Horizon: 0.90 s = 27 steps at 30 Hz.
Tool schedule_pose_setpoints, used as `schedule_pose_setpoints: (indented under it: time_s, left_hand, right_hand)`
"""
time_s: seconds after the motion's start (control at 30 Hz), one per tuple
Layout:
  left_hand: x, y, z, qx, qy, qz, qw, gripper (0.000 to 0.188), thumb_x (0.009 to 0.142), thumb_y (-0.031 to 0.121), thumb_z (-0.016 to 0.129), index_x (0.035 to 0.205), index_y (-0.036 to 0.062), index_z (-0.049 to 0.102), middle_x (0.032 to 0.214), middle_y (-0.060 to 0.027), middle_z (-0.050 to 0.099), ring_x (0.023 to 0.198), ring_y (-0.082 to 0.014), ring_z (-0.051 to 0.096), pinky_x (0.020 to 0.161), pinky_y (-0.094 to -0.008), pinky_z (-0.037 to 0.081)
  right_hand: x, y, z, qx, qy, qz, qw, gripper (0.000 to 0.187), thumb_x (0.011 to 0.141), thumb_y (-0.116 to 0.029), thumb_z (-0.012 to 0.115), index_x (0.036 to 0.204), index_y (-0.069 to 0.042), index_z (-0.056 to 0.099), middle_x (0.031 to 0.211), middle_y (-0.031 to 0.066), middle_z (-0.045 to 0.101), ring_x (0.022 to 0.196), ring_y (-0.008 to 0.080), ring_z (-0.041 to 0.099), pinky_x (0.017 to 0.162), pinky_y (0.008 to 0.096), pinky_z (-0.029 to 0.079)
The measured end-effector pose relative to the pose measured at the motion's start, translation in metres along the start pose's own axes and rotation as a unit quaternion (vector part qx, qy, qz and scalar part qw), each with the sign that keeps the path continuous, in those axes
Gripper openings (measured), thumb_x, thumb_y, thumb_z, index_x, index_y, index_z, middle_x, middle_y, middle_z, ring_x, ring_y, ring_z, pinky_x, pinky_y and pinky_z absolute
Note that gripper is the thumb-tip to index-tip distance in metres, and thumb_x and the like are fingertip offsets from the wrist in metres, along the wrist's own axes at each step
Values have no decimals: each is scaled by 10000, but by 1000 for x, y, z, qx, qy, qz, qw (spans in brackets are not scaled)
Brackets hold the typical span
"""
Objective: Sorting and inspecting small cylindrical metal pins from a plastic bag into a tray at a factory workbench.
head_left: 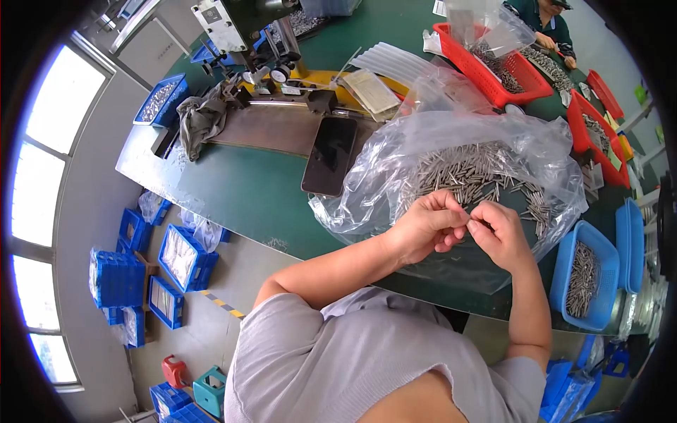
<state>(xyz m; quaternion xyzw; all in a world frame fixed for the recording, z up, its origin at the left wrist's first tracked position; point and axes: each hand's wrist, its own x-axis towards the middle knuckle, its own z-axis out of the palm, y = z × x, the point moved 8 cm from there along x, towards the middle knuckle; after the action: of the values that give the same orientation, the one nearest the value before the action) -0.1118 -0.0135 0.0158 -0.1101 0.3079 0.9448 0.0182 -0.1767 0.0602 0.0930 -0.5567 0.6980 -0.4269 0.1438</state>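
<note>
My left hand (431,227) and my right hand (501,234) meet over a large clear plastic bag (381,166) spread on the green table. Both are closed, with thumb and finger pinched together at nearly the same spot. Whatever lies between the fingertips is too small to make out. Just beyond my hands, a heap of thin grey metal pins (458,173) lies on the bag. More pins trail round to the right of my right hand. To that side stands a light blue basket (608,282), partly filled with similar pins (584,278).
A black phone (330,156) lies left of the bag, before a bench machine (243,28). Red baskets (539,88) of metal parts stand at the far right. Across the table a co-worker's hands (557,53) handle parts. Blue crates (187,257) are stacked on the floor at left.
</note>
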Motion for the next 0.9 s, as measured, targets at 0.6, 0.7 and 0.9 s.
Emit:
schedule_pose_setpoints:
  time_s: [0.6, 0.7, 0.9]
  left_hand:
    - [-21, -25, 1, 199, -5, -173, 965, 301, 962, 329, 403, 849, 87, 542, 614, -18, 518, 471, -58, 436, 394, -175, 291]
    - [-17, -28, 5, 218, -7, -136, 967, 302, 953, 298, 395, 765, 82, 489, 554, 1, 435, 439, -62, 347, 388, -200, 241]
    - [-17, -15, 9, 163, 0, -71, 984, 312, 964, 309, 429, 801, 49, 485, 552, 27, 336, 456, -59, 246, 410, -219, 202]
  right_hand:
    - [-16, -11, 6, -100, -24, -67, 992, 128, 764, -95, 608, 757, -48, 489, 685, 96, 531, 576, 294, 547, 495, 371, 426]
    - [-22, 1, 5, -1, -52, -59, 997, 111, 776, -73, 581, 725, -31, 492, 647, 83, 515, 534, 245, 511, 486, 322, 400]
    - [-29, 32, -26, 92, 5, 72, 993, 118, 835, -84, 569, 759, -2, 529, 643, 45, 495, 570, 108, 459, 518, 238, 365]
